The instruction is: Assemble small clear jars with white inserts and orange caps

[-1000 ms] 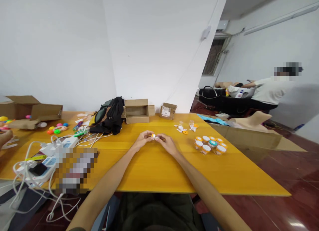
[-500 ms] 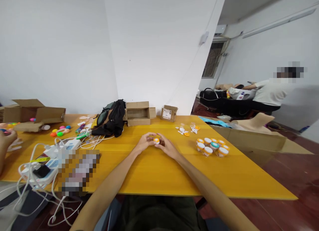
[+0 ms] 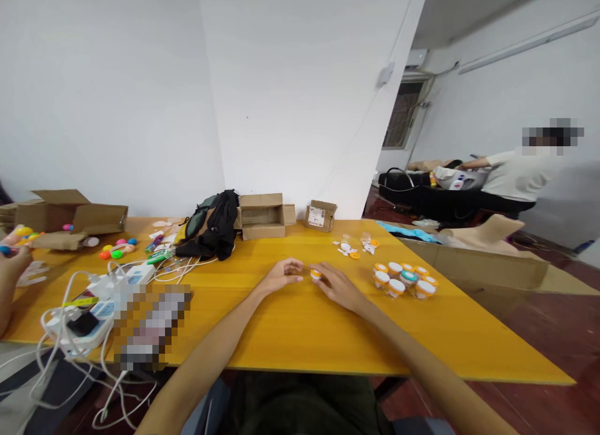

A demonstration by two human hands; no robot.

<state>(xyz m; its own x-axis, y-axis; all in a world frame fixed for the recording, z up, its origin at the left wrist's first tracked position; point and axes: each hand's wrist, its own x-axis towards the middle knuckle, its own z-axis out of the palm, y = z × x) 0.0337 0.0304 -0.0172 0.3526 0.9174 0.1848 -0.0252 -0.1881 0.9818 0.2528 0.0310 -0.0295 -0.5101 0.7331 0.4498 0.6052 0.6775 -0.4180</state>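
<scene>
My right hand (image 3: 338,286) grips a small clear jar with an orange-and-white lid (image 3: 315,274), held in the fingertips over the middle of the table (image 3: 290,335). To its left, my left hand (image 3: 282,275) is off the jar, its fingers loosely curved and apart with nothing in them. Right of my right hand stands a cluster of several similar jars (image 3: 396,287) with white-and-orange lids; one of them has a teal lid (image 3: 409,277). Behind these lie loose white and orange lid parts (image 3: 354,255) and clear pieces.
At the back stand an open cardboard box (image 3: 262,229), a smaller box (image 3: 320,216) and a black bag (image 3: 220,225). A power strip (image 3: 100,310) with tangled cables lies left, near coloured balls (image 3: 117,250). Another person's hand (image 3: 16,263) is at the far left. A person sits at right.
My left hand has let go of the jar and is apart from it. My right hand has carried the jar to the right, towards the cluster.
</scene>
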